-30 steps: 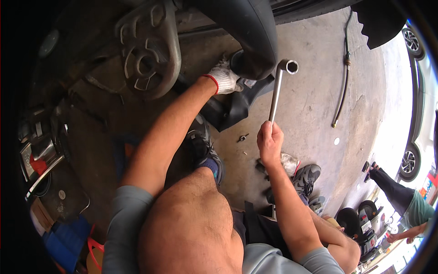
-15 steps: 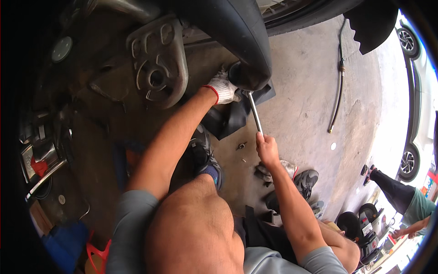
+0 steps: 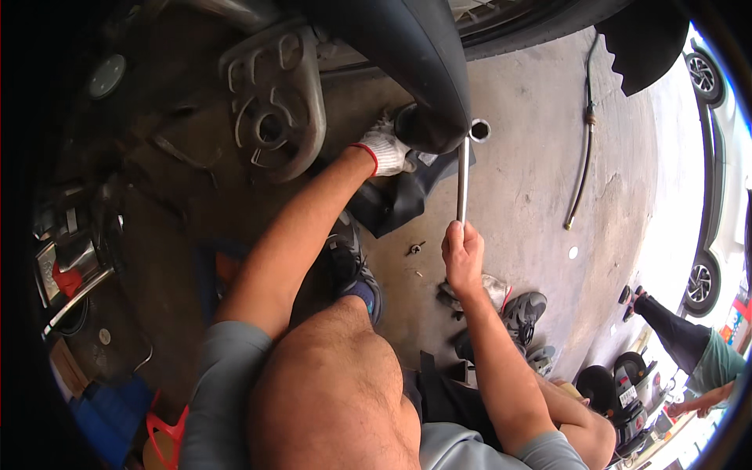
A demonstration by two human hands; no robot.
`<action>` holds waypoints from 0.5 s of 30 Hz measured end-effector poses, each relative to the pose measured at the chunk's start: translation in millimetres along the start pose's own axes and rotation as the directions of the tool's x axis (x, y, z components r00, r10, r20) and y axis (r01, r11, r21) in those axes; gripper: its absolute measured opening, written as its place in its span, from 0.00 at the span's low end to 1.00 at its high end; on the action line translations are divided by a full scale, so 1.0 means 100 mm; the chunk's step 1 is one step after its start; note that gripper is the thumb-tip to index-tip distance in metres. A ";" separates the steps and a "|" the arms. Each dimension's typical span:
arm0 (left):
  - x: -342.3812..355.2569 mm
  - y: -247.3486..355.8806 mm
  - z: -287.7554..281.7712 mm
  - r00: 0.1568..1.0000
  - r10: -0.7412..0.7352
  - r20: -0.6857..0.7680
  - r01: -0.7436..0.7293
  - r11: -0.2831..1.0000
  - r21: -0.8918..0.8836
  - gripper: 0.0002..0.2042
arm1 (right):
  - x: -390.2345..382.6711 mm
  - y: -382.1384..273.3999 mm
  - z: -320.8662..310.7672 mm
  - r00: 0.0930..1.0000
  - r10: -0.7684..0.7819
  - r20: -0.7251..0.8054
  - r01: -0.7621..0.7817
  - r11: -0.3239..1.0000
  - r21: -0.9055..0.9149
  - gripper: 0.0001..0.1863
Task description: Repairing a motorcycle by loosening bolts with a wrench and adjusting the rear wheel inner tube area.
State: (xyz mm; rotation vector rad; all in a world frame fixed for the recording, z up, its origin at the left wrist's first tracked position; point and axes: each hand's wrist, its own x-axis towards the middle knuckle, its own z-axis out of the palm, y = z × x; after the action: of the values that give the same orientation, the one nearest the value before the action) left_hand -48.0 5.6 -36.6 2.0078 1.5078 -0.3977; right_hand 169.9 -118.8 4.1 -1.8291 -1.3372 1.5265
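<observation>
My left hand, in a white knitted glove with red cuff, grips at the lower end of a curved black part; some fingers are hidden there. Just under it lies a folded black sheet. My bare right hand is closed round the handle of a long steel socket wrench, whose round socket head sits beside the curved part's right edge. A perforated metal plate hangs to the left of my gloved hand. A small metal piece and a crumpled glove lie on the floor.
A tyre arches overhead, and a hose lies on the concrete at right. Metal parts and a blue object fill the left. A co-worker, a white car and dark wheeled equipment are at right.
My right hand swung the wrench left under the curved part, then brought it back right and slightly up, so its socket head shows again. My left hand stays in place.
</observation>
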 end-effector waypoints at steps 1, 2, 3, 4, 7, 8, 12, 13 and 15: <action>0.01 0.05 0.02 0.998 0.014 -0.069 -0.010 0.999 0.050 0.37 | 0.03 0.11 0.01 0.997 -0.061 -0.043 0.063 0.997 0.045 0.21; 0.02 0.22 -0.12 0.997 0.024 -0.070 -0.021 0.998 0.056 0.38 | 0.13 0.39 -0.05 0.983 -0.146 -0.107 0.126 0.976 -0.177 0.21; 0.00 0.23 -0.12 0.997 0.026 -0.075 -0.021 0.998 0.061 0.38 | 0.17 0.42 -0.10 0.982 -0.152 -0.111 0.131 0.976 -0.175 0.21; -0.01 0.24 -0.13 0.996 0.028 -0.085 -0.026 0.999 0.034 0.39 | 0.22 0.46 -0.17 0.999 0.040 -0.004 -0.040 0.979 -0.201 0.21; -0.06 0.00 -0.04 0.998 -0.011 -0.060 0.010 1.000 -0.008 0.39 | 0.06 0.13 -0.04 0.956 0.262 0.129 -0.249 0.963 -0.104 0.21; -0.09 0.01 0.02 1.000 0.005 -0.030 -0.006 1.000 -0.031 0.40 | -0.08 -0.06 -0.05 0.986 0.141 0.094 -0.141 0.990 -0.006 0.21; 0.03 0.12 -0.02 0.996 0.039 -0.083 -0.037 0.999 0.033 0.37 | 0.12 0.22 -0.07 0.999 -0.028 -0.016 0.026 0.991 -0.134 0.23; 0.12 0.16 -0.02 0.992 0.090 -0.086 -0.083 0.993 0.083 0.37 | 0.23 0.45 -0.13 0.999 -0.009 -0.042 -0.009 0.918 -0.397 0.24; 0.08 0.10 -0.02 0.994 0.067 -0.088 -0.062 0.996 0.058 0.36 | 0.28 0.40 -0.09 0.998 0.053 0.036 -0.033 0.906 -0.421 0.24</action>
State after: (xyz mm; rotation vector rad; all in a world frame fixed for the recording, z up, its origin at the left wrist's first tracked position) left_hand -36.0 11.2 -36.8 2.1375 1.4955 -0.3297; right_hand 192.6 -110.9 -39.9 -2.0952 -1.7703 1.3858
